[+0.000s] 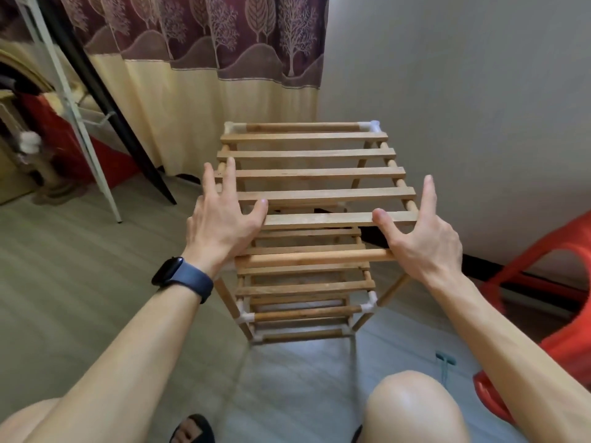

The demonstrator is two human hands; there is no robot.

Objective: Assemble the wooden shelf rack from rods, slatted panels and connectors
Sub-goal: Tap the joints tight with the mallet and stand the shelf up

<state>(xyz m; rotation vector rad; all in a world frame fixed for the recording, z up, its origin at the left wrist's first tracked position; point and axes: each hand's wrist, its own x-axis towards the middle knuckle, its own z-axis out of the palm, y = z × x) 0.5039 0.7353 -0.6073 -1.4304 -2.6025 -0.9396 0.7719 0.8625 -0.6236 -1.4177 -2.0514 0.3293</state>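
The wooden shelf rack (307, 273) stands upright on the floor in front of me, its rods joined by white connectors (367, 306). On top lies a slatted panel (316, 174). My left hand (224, 219) rests with straight fingers on the panel's near left corner, thumb on the nearest slat. My right hand (422, 231) rests on the near right corner, index finger pointing up along the side rod and thumb on the same slat. A round front rod (313, 259) runs between my two wrists. Lower slatted shelves show beneath the top panel.
A red plastic chair (550, 302) stands at the right, close to the rack. A white wall is behind it, a patterned curtain (204, 59) at the back. A white metal frame (83, 129) and a black bar lean at the left. My knees are at the bottom edge.
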